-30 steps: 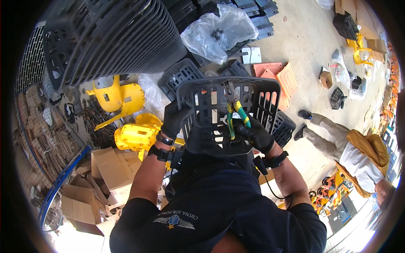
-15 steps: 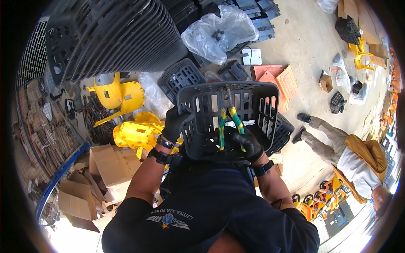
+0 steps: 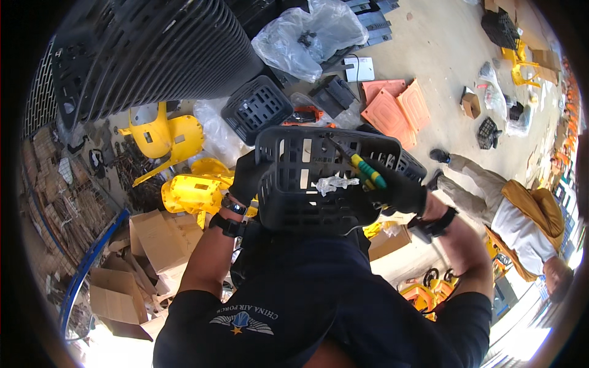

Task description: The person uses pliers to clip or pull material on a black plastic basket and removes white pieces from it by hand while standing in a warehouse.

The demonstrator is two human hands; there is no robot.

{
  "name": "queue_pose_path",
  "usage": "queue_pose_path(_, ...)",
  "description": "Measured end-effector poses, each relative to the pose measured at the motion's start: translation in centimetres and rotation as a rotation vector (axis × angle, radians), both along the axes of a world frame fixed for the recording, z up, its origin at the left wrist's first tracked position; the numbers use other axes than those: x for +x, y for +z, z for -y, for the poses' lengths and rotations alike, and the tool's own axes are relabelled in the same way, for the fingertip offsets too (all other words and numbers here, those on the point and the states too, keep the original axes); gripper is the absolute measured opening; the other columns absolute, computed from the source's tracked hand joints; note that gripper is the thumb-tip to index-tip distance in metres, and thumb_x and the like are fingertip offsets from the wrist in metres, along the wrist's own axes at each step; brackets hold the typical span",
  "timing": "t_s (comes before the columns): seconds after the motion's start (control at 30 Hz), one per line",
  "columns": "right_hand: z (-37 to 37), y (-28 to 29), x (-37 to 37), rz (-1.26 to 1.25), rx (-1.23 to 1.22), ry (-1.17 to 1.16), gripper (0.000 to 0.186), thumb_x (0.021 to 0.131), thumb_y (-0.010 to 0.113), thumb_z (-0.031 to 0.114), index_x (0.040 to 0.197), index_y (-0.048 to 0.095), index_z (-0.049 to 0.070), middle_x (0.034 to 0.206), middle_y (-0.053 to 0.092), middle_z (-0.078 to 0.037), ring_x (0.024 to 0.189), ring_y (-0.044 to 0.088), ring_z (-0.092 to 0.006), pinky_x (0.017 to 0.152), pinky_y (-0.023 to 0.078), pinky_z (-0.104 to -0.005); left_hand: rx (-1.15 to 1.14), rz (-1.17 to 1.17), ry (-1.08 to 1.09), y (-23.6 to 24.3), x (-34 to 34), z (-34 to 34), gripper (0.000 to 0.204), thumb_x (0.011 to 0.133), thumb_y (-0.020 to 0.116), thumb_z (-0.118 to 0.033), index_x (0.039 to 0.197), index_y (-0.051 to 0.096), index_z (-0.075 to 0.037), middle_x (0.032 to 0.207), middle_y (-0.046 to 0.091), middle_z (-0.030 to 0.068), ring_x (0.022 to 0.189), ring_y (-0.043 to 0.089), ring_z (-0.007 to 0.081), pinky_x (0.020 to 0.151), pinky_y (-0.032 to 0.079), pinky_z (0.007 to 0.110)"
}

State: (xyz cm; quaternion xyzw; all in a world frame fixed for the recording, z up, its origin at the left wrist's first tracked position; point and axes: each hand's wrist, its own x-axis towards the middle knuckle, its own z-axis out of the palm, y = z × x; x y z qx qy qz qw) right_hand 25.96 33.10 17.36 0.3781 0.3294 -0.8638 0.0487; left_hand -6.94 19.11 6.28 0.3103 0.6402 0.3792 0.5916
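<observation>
A black slotted plastic basket [image 3: 267,205] is held up in front of my body. My gloved left hand [image 3: 250,179] grips its left side, fingers closed over the wall. In my gloved right hand [image 3: 402,189] are pliers [image 3: 363,170] with green and yellow handles, their dark jaws pointing up and left over the basket's far wall. The handles look nearly closed together. A crumpled piece of clear plastic [image 3: 334,183] lies inside the basket. Part of the right fingers is hidden behind the handles and in shadow.
Yellow plastic parts [image 3: 195,192] and cardboard boxes [image 3: 161,240] lie to the left. Beyond are a stack of black slatted panels [image 3: 165,52], another black basket [image 3: 257,107], a plastic bag [image 3: 307,43] and orange panels [image 3: 392,113]. A person [image 3: 521,214] is at the right.
My right hand has moved right and up, turning the pliers from upright to slanted. Their spread handles have come together. The left hand keeps its hold on the basket.
</observation>
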Motion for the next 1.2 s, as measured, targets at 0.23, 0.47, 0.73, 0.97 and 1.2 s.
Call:
queue_pose_path(0.23, 5.6, 0.1, -1.7, -0.038, -0.108, -0.291, 0.074, 0.084, 0.067, 0.012, 0.146, 0.028, 0.006, 0.141, 0.044, -0.005, 0.125, 0.044, -0.0167, 0.104, 0.035, -0.0325, 0.056, 0.341, 0.357, 2.5, 2.7, -2.6, 0.015, 0.085, 0.062, -0.013, 0.096, 0.066, -0.003, 0.078, 0.063, -0.0022, 0.067, 0.057, 0.0059, 0.058, 0.044, 0.021)
queue_pose_path(0.47, 7.5, -0.6, -2.6, -0.012, 0.021, -0.341, 0.073, 0.082, 0.069, 0.006, 0.144, 0.031, 0.006, 0.133, 0.05, -0.007, 0.12, 0.048, -0.0169, 0.101, 0.038, -0.0324, 0.241, -0.021, 0.179, -4.0, -0.8, -2.0, 0.023, 0.085, 0.058, -0.005, 0.107, 0.064, -0.001, 0.094, 0.067, 0.0054, 0.084, 0.063, 0.0144, 0.073, 0.052, 0.027)
queue_pose_path(0.73, -9.2, -5.6, -5.1, 0.062, 0.39, -0.13, 0.065, 0.088, 0.058, 0.0, 0.145, 0.031, 0.011, 0.118, 0.055, 0.001, 0.096, 0.054, -0.0072, 0.078, 0.047, -0.0245, 0.112, -0.112, 0.239, -5.5, -4.2, 1.5, 0.034, 0.087, 0.061, -0.007, 0.12, 0.059, -0.001, 0.116, 0.064, 0.009, 0.106, 0.059, 0.0181, 0.091, 0.047, 0.032)
queue_pose_path(0.97, -17.1, -18.3, -9.3, 0.122, 0.01, -0.345, 0.051, 0.082, 0.059, 0.0, 0.131, 0.046, 0.009, 0.091, 0.063, -0.005, 0.072, 0.062, -0.0154, 0.062, 0.051, -0.0278, -0.05, -0.142, 0.274, -8.2, -4.8, 7.9, 0.038, 0.093, 0.049, -0.02, 0.126, 0.053, -0.002, 0.127, 0.055, 0.0159, 0.116, 0.053, 0.0275, 0.097, 0.045, 0.041)
queue_pose_path(1.2, -15.2, -24.5, -4.5, -0.055, 0.297, -0.212, 0.043, 0.091, 0.052, 0.007, 0.133, 0.041, 0.004, 0.104, 0.063, -0.01, 0.092, 0.063, -0.021, 0.077, 0.052, -0.0332, 0.099, 0.737, 0.643, -10.5, -5.1, 8.0, 0.041, 0.094, 0.044, -0.023, 0.127, 0.051, 0.001, 0.129, 0.053, 0.0189, 0.119, 0.05, 0.0347, 0.1, 0.042, 0.047)
